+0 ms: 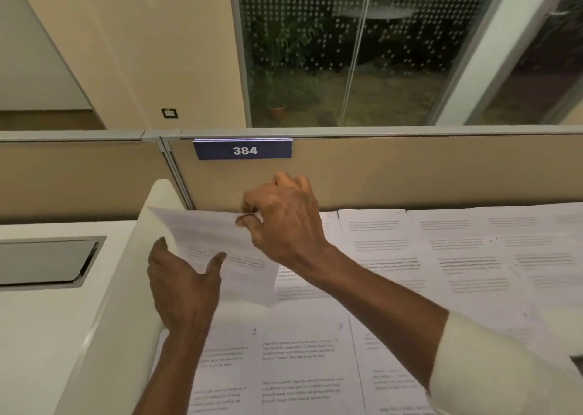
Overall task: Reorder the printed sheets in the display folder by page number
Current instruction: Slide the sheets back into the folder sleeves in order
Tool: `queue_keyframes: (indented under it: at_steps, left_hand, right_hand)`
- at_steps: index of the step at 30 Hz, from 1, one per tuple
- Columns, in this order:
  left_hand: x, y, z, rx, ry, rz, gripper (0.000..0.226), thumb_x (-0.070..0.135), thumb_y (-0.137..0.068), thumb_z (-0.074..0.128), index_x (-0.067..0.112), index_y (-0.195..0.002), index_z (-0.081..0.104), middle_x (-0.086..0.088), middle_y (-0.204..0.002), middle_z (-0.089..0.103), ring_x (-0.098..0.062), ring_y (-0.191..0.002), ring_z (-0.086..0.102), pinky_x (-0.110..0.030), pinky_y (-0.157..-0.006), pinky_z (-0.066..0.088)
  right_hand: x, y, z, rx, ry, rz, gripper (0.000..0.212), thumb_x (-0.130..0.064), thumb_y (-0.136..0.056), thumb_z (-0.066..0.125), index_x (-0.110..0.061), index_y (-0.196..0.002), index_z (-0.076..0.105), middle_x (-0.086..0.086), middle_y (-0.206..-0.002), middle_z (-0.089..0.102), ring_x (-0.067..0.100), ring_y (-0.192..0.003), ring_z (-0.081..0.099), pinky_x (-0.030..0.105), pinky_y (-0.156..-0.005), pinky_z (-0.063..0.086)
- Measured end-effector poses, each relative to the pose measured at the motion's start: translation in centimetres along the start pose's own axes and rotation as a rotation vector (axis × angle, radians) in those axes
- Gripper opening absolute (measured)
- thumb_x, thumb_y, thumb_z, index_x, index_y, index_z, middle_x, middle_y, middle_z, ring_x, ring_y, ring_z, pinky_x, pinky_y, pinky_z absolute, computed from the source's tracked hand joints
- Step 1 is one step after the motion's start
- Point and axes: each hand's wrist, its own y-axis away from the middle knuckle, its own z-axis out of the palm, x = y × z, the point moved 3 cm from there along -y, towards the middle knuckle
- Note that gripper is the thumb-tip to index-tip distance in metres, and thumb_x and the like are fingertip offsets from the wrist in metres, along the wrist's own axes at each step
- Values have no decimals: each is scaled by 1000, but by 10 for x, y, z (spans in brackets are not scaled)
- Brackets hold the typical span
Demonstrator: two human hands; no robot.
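Observation:
A printed sheet point(217, 241) is lifted off the desk at centre left. My right hand point(284, 216) pinches its top right corner between thumb and fingers. My left hand point(181, 282) lies under its left side, with fingers and thumb spread against the paper. Behind my left hand a white folder cover or sleeve point(126, 288) curls upward along the left; I cannot tell which it is. Several other printed sheets point(441, 257) lie flat in rows across the desk. Two near sheets carry handwritten numbers, a 7 point(254, 331) and an 8 point(340, 326).
A beige cubicle partition point(410, 171) with a blue plate reading 384 point(242, 149) closes off the back of the desk. A grey recessed panel point(47, 261) sits in the white desk point(38, 335) at the left. Glass windows rise beyond the partition.

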Motion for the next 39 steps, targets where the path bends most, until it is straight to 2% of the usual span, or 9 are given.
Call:
queue_keyframes:
  at_steps: [5, 7, 10, 14, 18, 20, 28, 34, 39]
  left_hand:
    - [40, 34, -46, 66, 197, 101, 99, 35, -65, 101, 15, -142, 43, -13, -138, 60, -39, -127, 58, -61, -108, 49]
    - [53, 54, -61, 50, 268, 187, 81, 31, -68, 100, 17, -135, 57, -8, -133, 66, -31, -121, 62, -48, -108, 51]
    - [74, 89, -82, 3, 329, 368, 36, 29, -77, 93, 19, -108, 77, -1, -108, 77, -18, -103, 69, -16, -97, 48]
    - [106, 139, -95, -176, 463, 367, 21, 34, -85, 87, 31, -103, 77, 20, -90, 74, -3, -84, 68, -4, -76, 47]
    - [144, 191, -102, -256, 540, 384, 11, 36, -93, 79, 37, -100, 71, 39, -89, 69, -2, -87, 68, -29, -72, 59]
    - [161, 217, -102, -289, 567, 388, 9, 37, -94, 77, 33, -98, 71, 39, -90, 69, -5, -86, 69, -35, -70, 61]
    - [208, 332, -73, -475, 702, 249, 11, 26, -90, 81, 32, -99, 77, 12, -96, 81, -16, -83, 79, -39, -73, 64]
    - [230, 442, -27, -537, 714, 81, 9, 27, -92, 78, 22, -100, 79, 5, -90, 82, -17, -76, 79, -32, -64, 63]
    - [251, 521, 15, -618, 651, 16, 14, 34, -95, 77, 22, -103, 79, 5, -92, 82, -16, -79, 79, -39, -72, 62]
  right_hand:
    - [1, 55, -76, 179, -107, -26, 13, -30, -85, 84, -23, -83, 73, -11, -82, 73, 13, -89, 56, 34, -91, 28]
    - [3, 78, -105, 225, -143, -30, 12, -30, -86, 83, -23, -83, 74, -13, -84, 73, 14, -92, 59, 38, -93, 33]
    - [12, 113, -147, 263, -167, 12, 12, -31, -87, 82, -21, -84, 76, -13, -85, 73, 15, -90, 61, 42, -92, 38]
    - [41, 156, -209, 324, -264, 175, 14, -32, -83, 85, -20, -85, 78, -13, -88, 75, 13, -90, 67, 45, -87, 48]
    - [80, 203, -262, 407, -465, 449, 26, -23, -77, 94, -17, -96, 77, -10, -95, 78, 12, -90, 73, 28, -86, 58]
    - [97, 232, -279, 408, -592, 563, 34, -18, -74, 96, -17, -101, 76, -7, -100, 79, 17, -91, 75, 28, -87, 60]
    - [145, 364, -316, 396, -1023, 834, 34, 2, -73, 89, 1, -101, 70, 24, -103, 77, 48, -104, 71, 47, -93, 63]
    - [185, 467, -354, 362, -1018, 955, 22, -2, -84, 84, 7, -101, 73, 19, -101, 79, 38, -97, 76, 42, -85, 64]
    - [220, 535, -398, 364, -961, 1084, 17, -11, -91, 79, -3, -105, 74, 9, -98, 81, 30, -91, 79, 39, -79, 65]
